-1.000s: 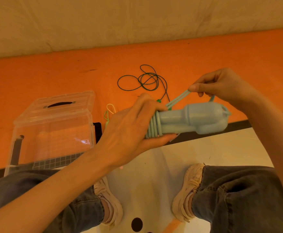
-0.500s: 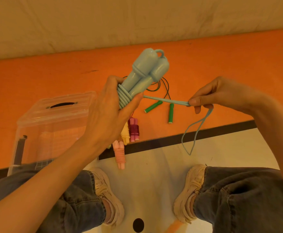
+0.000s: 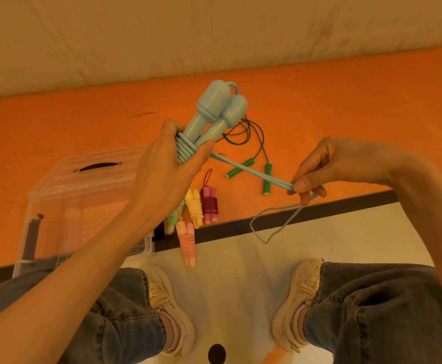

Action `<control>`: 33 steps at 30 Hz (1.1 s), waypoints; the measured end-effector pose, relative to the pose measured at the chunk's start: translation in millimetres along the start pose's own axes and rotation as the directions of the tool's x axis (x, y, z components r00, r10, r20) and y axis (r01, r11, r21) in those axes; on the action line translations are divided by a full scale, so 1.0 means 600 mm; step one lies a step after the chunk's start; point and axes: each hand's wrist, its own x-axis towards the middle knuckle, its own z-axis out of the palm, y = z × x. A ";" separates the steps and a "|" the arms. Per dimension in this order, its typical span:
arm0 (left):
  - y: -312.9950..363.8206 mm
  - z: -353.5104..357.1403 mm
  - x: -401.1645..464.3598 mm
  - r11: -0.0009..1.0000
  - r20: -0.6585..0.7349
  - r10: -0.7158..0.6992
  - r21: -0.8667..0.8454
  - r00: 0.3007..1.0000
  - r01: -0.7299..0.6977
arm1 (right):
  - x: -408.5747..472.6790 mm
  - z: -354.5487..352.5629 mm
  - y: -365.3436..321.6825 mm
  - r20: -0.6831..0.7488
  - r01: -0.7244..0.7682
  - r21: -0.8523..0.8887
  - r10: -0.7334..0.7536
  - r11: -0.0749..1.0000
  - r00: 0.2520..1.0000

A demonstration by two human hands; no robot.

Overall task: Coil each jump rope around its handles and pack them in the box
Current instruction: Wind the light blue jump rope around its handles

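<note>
Coiling is under way: the pale blue jump rope (image 3: 214, 119), handles together, sits upper centre, gripped by the left hand (image 3: 167, 169). The right hand (image 3: 327, 169) pinches its doubled cord (image 3: 251, 169) taut at centre right. Next, probably another wrap. The clear box (image 3: 83, 185) waits at left.

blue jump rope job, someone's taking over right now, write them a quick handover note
Left hand: grips the blue handles together, over the coils already wound on them.
Right hand: pinches the blue cord taut; a short loose tail hangs below it.
Done: pink bundle, yellow bundle, maroon bundle and light green bundle lie coiled on the floor.
Left: wind on the blue tail, coil the green rope lying loose, then pack everything into the clear box, whose lid is still on.
</note>
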 end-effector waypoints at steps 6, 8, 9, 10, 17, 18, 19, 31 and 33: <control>-0.010 -0.006 0.008 0.987 0.027 -0.088 -0.130 0.996 0.091 | -0.002 -0.007 0.013 -0.153 0.005 0.040 0.001 0.999 0.988; -0.016 -0.011 0.013 0.989 0.003 -0.093 -0.117 0.996 0.093 | -0.007 -0.008 0.017 -0.193 0.018 0.042 -0.009 0.999 0.981; -0.021 -0.015 0.018 0.989 -0.018 -0.097 -0.110 0.995 0.094 | -0.009 -0.009 0.018 -0.209 0.022 0.030 -0.015 0.999 0.978; -0.027 -0.019 0.023 0.989 -0.044 -0.106 -0.109 0.993 0.100 | -0.011 -0.011 0.020 -0.227 0.032 0.029 -0.025 0.999 0.973; -0.041 -0.023 0.023 0.990 -0.057 -0.052 0.127 0.997 0.059 | -0.026 -0.016 0.029 0.041 0.072 0.075 -0.076 0.995 0.996; -0.040 -0.020 0.019 0.970 -0.037 0.006 0.243 0.999 0.003 | -0.028 -0.016 0.028 0.085 0.073 0.071 -0.079 0.995 0.993; -0.039 -0.017 0.015 0.939 -0.007 0.053 0.341 0.999 -0.047 | -0.029 -0.016 0.027 0.111 0.081 0.085 -0.090 0.993 0.990; -0.033 0.013 -0.001 0.753 0.397 0.008 0.601 0.918 -0.266 | -0.031 -0.026 0.029 0.046 0.230 0.313 -0.256 0.922 0.965; -0.037 0.019 -0.003 0.729 0.401 0.068 0.606 0.914 -0.320 | -0.029 -0.024 0.028 0.037 0.253 0.336 -0.282 0.907 0.959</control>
